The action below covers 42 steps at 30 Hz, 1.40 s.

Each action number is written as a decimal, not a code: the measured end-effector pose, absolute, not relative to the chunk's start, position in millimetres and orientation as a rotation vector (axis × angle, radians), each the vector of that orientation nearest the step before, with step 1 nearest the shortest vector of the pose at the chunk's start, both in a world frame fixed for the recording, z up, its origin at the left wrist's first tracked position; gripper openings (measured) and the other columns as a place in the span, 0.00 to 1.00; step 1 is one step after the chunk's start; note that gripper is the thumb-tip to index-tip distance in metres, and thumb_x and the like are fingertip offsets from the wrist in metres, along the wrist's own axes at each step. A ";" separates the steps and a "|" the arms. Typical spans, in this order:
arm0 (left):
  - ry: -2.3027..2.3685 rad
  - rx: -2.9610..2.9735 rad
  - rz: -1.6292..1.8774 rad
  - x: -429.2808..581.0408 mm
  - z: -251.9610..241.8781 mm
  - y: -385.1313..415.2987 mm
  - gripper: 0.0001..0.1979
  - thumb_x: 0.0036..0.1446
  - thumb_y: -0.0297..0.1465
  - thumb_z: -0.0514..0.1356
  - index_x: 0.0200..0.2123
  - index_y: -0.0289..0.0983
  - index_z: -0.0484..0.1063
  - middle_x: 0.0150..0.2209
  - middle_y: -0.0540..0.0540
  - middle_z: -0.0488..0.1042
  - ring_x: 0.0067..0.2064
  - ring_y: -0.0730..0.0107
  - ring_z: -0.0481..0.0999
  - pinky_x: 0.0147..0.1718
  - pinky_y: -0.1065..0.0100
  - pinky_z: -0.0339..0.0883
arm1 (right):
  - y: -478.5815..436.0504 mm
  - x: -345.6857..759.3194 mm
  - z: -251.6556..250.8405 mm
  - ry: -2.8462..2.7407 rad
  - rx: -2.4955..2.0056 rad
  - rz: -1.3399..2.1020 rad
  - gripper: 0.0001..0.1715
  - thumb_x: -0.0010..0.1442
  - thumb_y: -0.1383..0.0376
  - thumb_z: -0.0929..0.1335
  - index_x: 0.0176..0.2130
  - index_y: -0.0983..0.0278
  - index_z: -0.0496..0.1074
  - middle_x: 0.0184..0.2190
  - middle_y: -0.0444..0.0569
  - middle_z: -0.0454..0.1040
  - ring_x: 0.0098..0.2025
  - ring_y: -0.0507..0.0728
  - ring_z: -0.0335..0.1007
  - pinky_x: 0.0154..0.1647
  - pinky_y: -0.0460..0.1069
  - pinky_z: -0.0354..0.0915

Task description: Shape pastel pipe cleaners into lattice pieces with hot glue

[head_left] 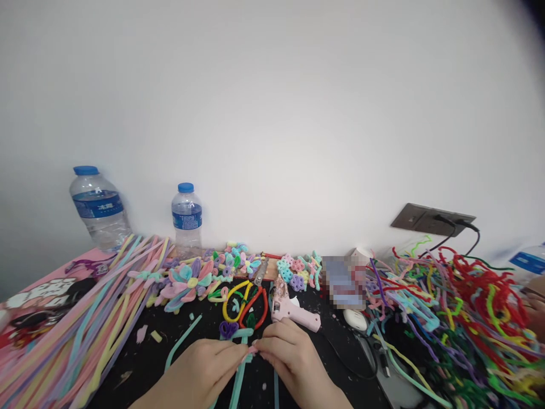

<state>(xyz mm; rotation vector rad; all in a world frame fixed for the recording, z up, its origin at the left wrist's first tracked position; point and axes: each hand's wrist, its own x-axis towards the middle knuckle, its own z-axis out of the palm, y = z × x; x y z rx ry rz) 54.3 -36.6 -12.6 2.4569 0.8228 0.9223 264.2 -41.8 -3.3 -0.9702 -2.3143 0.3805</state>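
In the head view, my left hand (208, 363) and my right hand (293, 355) meet at the bottom middle, fingertips pinched together. A small pink piece of pipe cleaner (254, 347) shows between them; its full shape is hidden by the fingers. Mint-green pipe cleaners (239, 379) run beneath my hands over the black mat. Just beyond lie scissors (260, 302) with one yellow and one red handle loop. A purple pipe-cleaner loop shape (229, 329) sits near my left fingertips. Beyond my right hand rests a pale pink glue gun (298, 315).
Long pastel pipe cleaners (106, 335) spread at left, beside a large pastel flower (189, 282). Two water bottles (186, 218) stand by the wall. Rightward are a blurred phone-like rectangle (344, 283), a white case (355, 320), tangled coloured pipe cleaners (481, 312), and a wall socket (419, 220).
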 end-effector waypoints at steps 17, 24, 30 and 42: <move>0.738 0.869 0.753 71.6 -10.5 -34.9 0.17 0.47 0.42 0.65 0.26 0.32 0.69 0.19 0.51 0.70 0.15 0.84 0.59 0.15 0.79 0.53 | -50.9 259.9 -1.6 -2.011 -1.063 0.727 0.10 0.64 0.68 0.57 0.37 0.62 0.65 0.32 0.46 0.69 0.34 0.52 0.64 0.37 0.45 0.61; 0.654 0.807 0.744 75.8 -14.7 -37.4 0.15 0.50 0.39 0.64 0.28 0.31 0.69 0.19 0.51 0.70 0.14 0.86 0.57 0.14 0.81 0.50 | -53.1 250.5 -15.8 -1.884 -1.068 0.925 0.08 0.62 0.65 0.61 0.41 0.62 0.67 0.30 0.45 0.66 0.30 0.51 0.61 0.31 0.44 0.60; 0.634 0.767 0.658 73.4 -9.5 -35.7 0.14 0.51 0.38 0.64 0.28 0.33 0.68 0.17 0.54 0.67 0.12 0.87 0.53 0.13 0.81 0.53 | -51.0 251.9 -21.5 -1.821 -1.031 0.864 0.16 0.58 0.72 0.61 0.47 0.61 0.65 0.35 0.47 0.68 0.32 0.52 0.61 0.33 0.45 0.60; 0.628 0.713 0.548 68.1 -5.2 -36.5 0.12 0.50 0.36 0.64 0.24 0.33 0.68 0.14 0.52 0.68 0.11 0.86 0.52 0.10 0.81 0.54 | -47.9 251.1 -6.8 -1.855 -0.914 0.717 0.10 0.54 0.75 0.66 0.35 0.63 0.73 0.28 0.46 0.70 0.26 0.51 0.63 0.25 0.44 0.59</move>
